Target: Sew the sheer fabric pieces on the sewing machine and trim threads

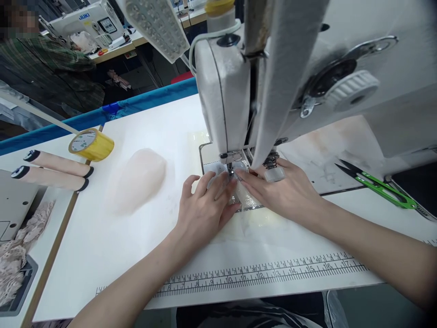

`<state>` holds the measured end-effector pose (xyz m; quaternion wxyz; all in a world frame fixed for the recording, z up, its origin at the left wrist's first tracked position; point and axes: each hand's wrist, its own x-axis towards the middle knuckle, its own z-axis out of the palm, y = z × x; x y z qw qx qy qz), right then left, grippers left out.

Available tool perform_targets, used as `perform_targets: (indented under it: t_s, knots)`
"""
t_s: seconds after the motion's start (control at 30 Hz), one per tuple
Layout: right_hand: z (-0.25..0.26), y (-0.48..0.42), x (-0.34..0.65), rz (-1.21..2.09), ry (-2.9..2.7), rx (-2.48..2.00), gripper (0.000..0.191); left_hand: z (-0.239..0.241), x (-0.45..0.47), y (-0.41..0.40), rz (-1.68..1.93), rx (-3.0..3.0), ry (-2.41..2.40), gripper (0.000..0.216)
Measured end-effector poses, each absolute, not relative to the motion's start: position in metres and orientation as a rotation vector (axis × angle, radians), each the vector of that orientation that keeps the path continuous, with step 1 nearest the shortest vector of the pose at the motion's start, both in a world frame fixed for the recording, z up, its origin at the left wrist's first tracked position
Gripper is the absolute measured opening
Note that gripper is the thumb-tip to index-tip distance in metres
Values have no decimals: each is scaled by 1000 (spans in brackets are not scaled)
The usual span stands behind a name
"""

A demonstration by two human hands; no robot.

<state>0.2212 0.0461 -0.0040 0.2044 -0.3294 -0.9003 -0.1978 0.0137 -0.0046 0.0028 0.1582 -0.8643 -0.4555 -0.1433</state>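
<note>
My left hand rests on the bed of the sewing machine, its fingers bent and apart, fingertips left of the presser foot. My right hand reaches in from the other side. Its thumb and fingers come together at the foot, and whatever they pinch is too small or hidden to name. Shiny, see-through material covers the plate beneath both hands. To the left, a pale pink sheer cup-shaped piece lies on the white table.
Green-handled thread snips lie at right. Leftward are a yellow tape roll, two thread spools and lace in a grey tray. A printed ruler follows the front edge. Another person is near a second machine.
</note>
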Motion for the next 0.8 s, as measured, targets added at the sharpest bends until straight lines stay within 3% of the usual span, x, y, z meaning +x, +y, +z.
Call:
perform_targets:
  t_s: [0.23,0.37,0.43,0.47,0.53,0.7,0.8]
  knots:
    - [16,37,228,-370,-2540,-901,17,14,13,-11,-544,-2483,-1173,28]
    - [38,21,239,530,-2718,-840,10,32,7,-24,-495,-2732,-932,35]
    - [43,15,242,818,-2788,-799,8,35,3,-30,-338,-2810,-897,36]
    - [45,13,243,869,-2810,-800,3,35,1,-32,-285,-2808,-887,27]
    - [45,14,243,899,-2796,-852,14,32,-1,-34,-288,-2792,-914,12]
    - [46,24,245,1127,-2479,-1106,17,36,5,-34,-471,-2829,-1389,15]
    - [45,27,242,1019,-2440,-1121,13,42,11,-27,-447,-2881,-1483,19]
